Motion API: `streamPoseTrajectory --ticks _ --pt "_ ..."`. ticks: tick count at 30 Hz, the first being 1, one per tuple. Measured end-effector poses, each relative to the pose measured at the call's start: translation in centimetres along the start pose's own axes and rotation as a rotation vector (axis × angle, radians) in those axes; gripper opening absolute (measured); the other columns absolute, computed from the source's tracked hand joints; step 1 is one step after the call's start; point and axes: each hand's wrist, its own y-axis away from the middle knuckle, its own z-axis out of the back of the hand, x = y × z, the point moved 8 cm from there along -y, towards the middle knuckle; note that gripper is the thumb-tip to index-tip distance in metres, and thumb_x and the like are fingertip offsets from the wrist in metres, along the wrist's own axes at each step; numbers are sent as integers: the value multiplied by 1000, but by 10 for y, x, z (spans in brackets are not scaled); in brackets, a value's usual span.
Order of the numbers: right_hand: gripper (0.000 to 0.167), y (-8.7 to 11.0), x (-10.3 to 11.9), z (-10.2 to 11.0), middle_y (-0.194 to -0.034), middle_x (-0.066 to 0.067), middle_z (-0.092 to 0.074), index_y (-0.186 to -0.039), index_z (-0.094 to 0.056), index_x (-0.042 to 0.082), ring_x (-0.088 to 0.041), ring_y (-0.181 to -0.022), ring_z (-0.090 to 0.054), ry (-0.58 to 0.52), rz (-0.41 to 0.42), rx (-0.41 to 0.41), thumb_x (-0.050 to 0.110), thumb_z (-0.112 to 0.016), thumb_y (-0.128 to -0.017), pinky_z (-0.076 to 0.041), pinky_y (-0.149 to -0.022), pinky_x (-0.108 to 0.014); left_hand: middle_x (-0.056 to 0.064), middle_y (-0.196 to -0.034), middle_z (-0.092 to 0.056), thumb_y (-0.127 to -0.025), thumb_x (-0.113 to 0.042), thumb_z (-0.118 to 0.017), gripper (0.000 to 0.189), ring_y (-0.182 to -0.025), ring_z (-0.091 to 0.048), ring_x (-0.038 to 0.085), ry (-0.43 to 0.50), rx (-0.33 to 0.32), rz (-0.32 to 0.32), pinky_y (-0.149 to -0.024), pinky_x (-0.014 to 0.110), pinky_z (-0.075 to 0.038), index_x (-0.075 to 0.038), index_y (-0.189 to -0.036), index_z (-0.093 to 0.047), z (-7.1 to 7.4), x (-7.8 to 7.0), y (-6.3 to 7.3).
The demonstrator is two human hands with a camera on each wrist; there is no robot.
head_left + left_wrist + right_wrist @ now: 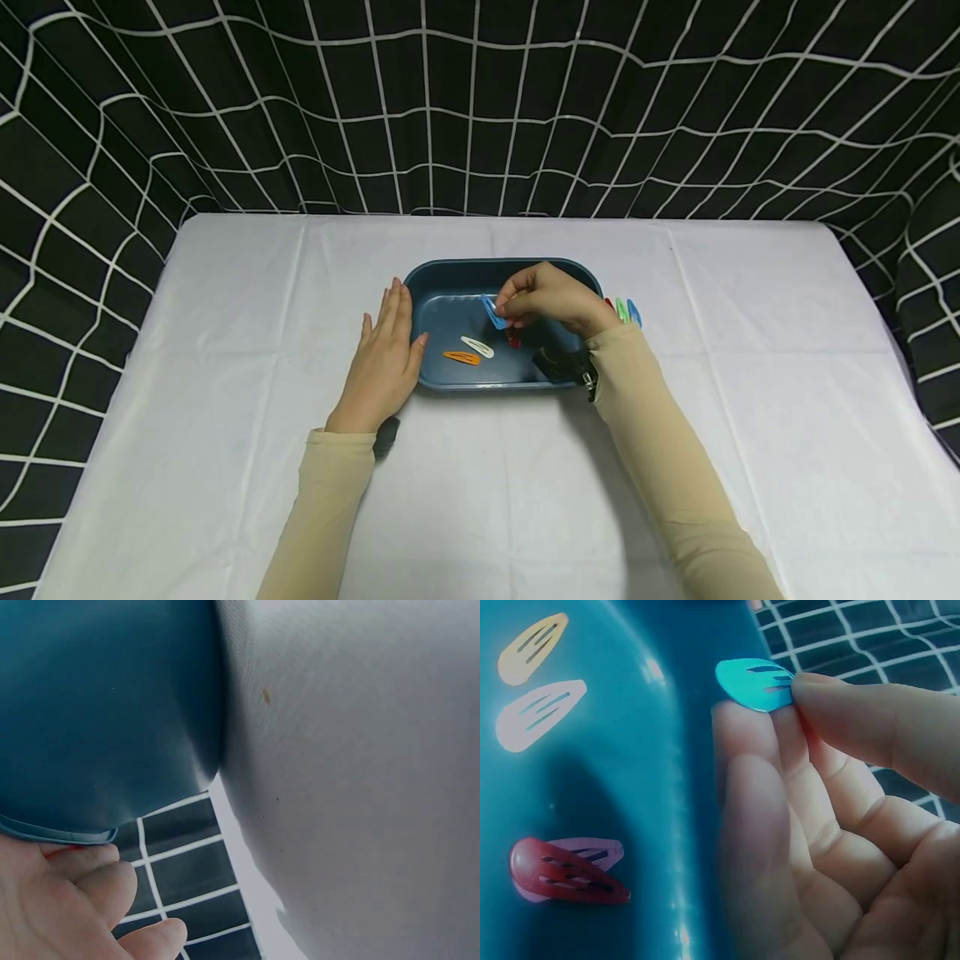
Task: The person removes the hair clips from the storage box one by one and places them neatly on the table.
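Observation:
Over the blue tray (517, 387), my right hand (551, 298) pinches a blue snap hair clip (492, 312) between thumb and fingertips; the right wrist view shows the same clip (756, 684) in brighter blue. On the tray floor lie an orange clip (461, 357) and a white clip (477, 347). Below the right hand, a red clip (555, 871) overlaps a pink clip (607, 849). My left hand (386, 358) rests along the tray's left rim with its fingers extended. In the left wrist view its fingers (109, 889) lie at the rim.
Outside the tray's right edge, partly behind my right wrist, are a green clip (622, 310), a blue clip (634, 312) and a bit of a red one (609, 302). White cloth (225, 333) covers the table. A black, white-gridded curtain (450, 108) hangs behind it.

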Motion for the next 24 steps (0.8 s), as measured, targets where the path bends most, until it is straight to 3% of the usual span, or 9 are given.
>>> streamPoseTrajectory --ticks 5,17,24 --pt "12 6 0 6 -75 -7 -66 -91 -65 -7 -23 -71 -63 -19 24 -55 3 -60 -88 -54 -71 -39 20 -155 -8 -100 -22 -44 63 -142 -12 33 8 11 14 -108 59 -13 9 -146 -15 -1 2 1" --pt "15 28 -6 25 -75 -4 -67 -94 -61 -15 -15 -70 -64 -148 99 -194 -1 -57 -89 -53 -67 -27 18 -156 -6 -100 -20 -45 63 -142 -11 32 16 14 8 -109 58 -12 8 -147 -14 -2 2 1" --pt "11 39 -11 28 -75 -2 -67 -92 -62 -11 -15 -68 -65 -212 136 -238 -1 -57 -89 -53 -64 -26 20 -156 -6 -100 -21 -44 62 -143 -10 32 2 15 9 -108 59 -13 9 -146 -15 0 3 1"
